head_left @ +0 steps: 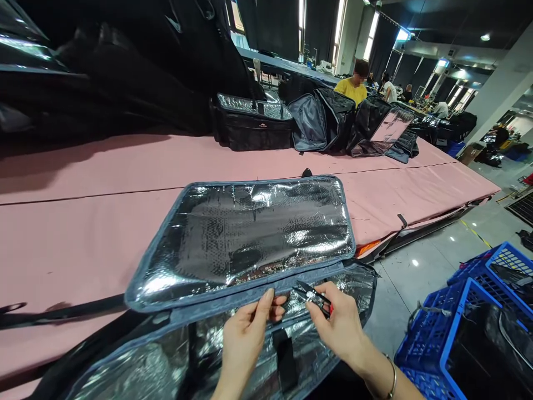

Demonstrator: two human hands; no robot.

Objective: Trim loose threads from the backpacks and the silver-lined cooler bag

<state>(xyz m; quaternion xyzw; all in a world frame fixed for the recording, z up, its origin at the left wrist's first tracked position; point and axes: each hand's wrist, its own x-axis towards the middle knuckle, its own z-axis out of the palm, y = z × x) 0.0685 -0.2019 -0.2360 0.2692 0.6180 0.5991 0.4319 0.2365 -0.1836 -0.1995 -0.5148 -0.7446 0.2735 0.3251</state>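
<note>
An open insulated bag lies before me on the pink table [83, 222]. Its silver foil lid [250, 233] with blue-grey trim is flipped back flat. My left hand [245, 333] pinches the blue-grey hinge strip [216, 308] between lid and body. Just to its right, my right hand [337, 322] is closed on small black thread snips [312, 295], their tips pointing left at the strip. The foil-lined bag body [166, 361] lies under both hands, with a black strap [285, 355] inside it.
Several black bags [250, 125] with foil lids stand at the table's far side. A person in a yellow shirt [352, 89] works behind them. Blue plastic crates [470, 333] stand on the floor at right. A black strap [62, 311] lies across the table on the left.
</note>
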